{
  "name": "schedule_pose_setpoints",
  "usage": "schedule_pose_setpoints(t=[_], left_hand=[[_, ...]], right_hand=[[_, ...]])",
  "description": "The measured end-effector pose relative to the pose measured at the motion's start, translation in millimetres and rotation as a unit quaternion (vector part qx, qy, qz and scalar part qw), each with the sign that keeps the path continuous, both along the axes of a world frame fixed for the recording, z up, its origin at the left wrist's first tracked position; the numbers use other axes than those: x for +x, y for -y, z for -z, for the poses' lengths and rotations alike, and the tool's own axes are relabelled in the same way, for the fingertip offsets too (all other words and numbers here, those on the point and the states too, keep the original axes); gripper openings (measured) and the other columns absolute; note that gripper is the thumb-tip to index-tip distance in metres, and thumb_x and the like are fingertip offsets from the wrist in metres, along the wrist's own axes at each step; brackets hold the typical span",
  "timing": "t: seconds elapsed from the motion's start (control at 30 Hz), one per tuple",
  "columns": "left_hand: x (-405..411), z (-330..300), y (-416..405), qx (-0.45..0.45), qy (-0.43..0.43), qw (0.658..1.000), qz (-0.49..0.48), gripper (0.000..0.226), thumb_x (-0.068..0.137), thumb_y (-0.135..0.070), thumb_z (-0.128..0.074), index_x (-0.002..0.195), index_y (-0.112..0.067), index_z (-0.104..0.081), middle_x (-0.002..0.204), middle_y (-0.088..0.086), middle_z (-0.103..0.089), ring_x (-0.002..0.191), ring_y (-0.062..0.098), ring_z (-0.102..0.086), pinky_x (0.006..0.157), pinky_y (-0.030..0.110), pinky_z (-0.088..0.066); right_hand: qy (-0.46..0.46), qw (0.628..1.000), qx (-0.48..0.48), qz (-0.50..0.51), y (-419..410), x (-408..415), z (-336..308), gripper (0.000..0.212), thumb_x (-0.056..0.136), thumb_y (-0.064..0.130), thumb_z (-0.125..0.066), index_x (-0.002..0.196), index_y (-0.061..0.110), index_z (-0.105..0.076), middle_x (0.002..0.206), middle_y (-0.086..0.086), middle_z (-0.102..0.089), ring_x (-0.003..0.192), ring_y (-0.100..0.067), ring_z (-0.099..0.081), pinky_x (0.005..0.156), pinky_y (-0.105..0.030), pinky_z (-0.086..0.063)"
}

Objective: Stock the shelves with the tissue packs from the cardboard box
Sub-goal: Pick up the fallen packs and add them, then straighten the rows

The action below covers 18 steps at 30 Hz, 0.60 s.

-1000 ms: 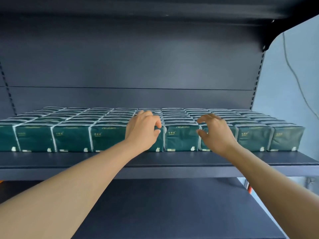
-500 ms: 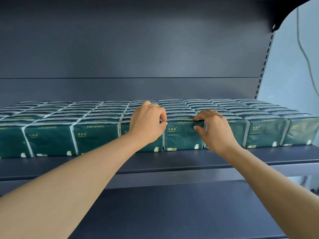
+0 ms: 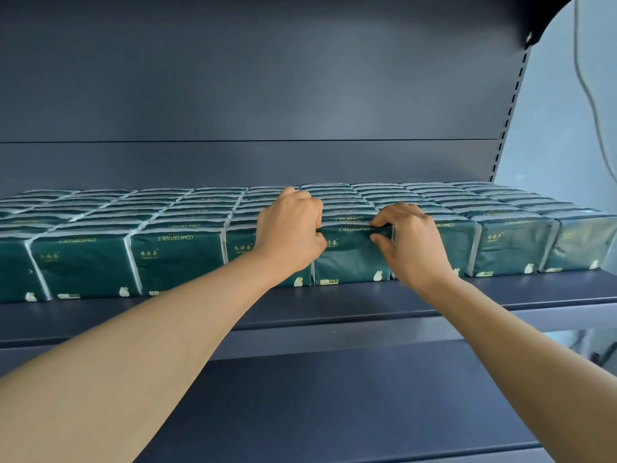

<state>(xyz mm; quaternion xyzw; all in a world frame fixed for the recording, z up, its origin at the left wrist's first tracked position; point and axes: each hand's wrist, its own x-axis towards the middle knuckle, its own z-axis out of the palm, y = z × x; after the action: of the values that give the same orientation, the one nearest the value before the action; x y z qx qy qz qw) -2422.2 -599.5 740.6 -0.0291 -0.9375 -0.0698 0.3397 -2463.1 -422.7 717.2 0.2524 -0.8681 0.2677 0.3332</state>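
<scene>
Hands, left hand (image 3: 289, 228) and right hand (image 3: 410, 242), pinch front tissue pack (image 3: 350, 259); upright, long axis sideways.

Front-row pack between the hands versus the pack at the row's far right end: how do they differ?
The held pack is gripped at its top corners by the left hand and right hand; the end pack is untouched. The held pack looks deep green, the end pack paler with glare. Both stand upright on the shelf.

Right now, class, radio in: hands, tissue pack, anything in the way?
Left hand and right hand pinching front-row tissue pack at top corners. Pack seated on shelf. Neighbours tight both sides.
</scene>
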Motion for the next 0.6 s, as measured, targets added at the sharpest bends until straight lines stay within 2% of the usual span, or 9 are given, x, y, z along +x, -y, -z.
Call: schedule_pose_setpoints(t=[0.13, 0.43, 0.53, 0.6], left_hand=[[-2.2, 1.0, -3.7, -0.001, 0.003, 1.0, -0.001, 0.012, 0.072, -0.007, -0.063, 0.074, -0.015, -0.055, 0.084, -0.003, -0.056, 0.089, 0.015, -0.047, 0.062, 0.028, -0.037], [-0.7, 2.5, -2.0, 0.099, 0.016, 0.994, 0.046, 0.014, 0.069, 0.001, -0.059, 0.065, -0.012, -0.055, 0.075, 0.001, -0.059, 0.074, 0.019, -0.053, 0.068, 0.033, -0.046], [1.6, 3.3, 2.6, 0.12, 0.001, 0.99, 0.069, 0.011, 0.073, 0.001, -0.057, 0.067, -0.007, -0.06, 0.076, 0.001, -0.063, 0.075, 0.019, -0.057, 0.073, 0.038, -0.049], [3.5, 5.3, 6.0, 0.12, -0.015, 0.989, 0.08, 0.009, 0.076, -0.002, -0.056, 0.075, -0.008, -0.063, 0.083, 0.0, -0.065, 0.076, 0.017, -0.056, 0.071, 0.038, -0.048]], right_hand=[[-0.007, 1.0, 0.005, 0.006, 0.5, 0.2, -0.1, 0.011, 0.08, 0.001, -0.065, 0.09, 0.003, -0.066, 0.093, -0.009, -0.066, 0.091, -0.028, -0.055, 0.086, -0.037, -0.043], [-0.011, 1.0, 0.006, -0.003, 0.9, -3.1, -2.6, 0.013, 0.079, -0.009, -0.056, 0.084, -0.001, -0.065, 0.089, -0.012, -0.066, 0.088, -0.031, -0.055, 0.082, -0.037, -0.042], [-0.008, 1.0, 0.008, -0.009, -1.3, -3.6, -3.2, 0.015, 0.08, -0.008, -0.055, 0.088, 0.0, -0.065, 0.09, -0.011, -0.066, 0.09, -0.031, -0.055, 0.082, -0.036, -0.042], [-0.003, 1.0, 0.012, -0.005, -3.1, -3.2, -2.6, 0.02, 0.082, -0.004, -0.058, 0.1, 0.003, -0.063, 0.098, -0.01, -0.065, 0.096, -0.03, -0.055, 0.085, -0.036, -0.042]])
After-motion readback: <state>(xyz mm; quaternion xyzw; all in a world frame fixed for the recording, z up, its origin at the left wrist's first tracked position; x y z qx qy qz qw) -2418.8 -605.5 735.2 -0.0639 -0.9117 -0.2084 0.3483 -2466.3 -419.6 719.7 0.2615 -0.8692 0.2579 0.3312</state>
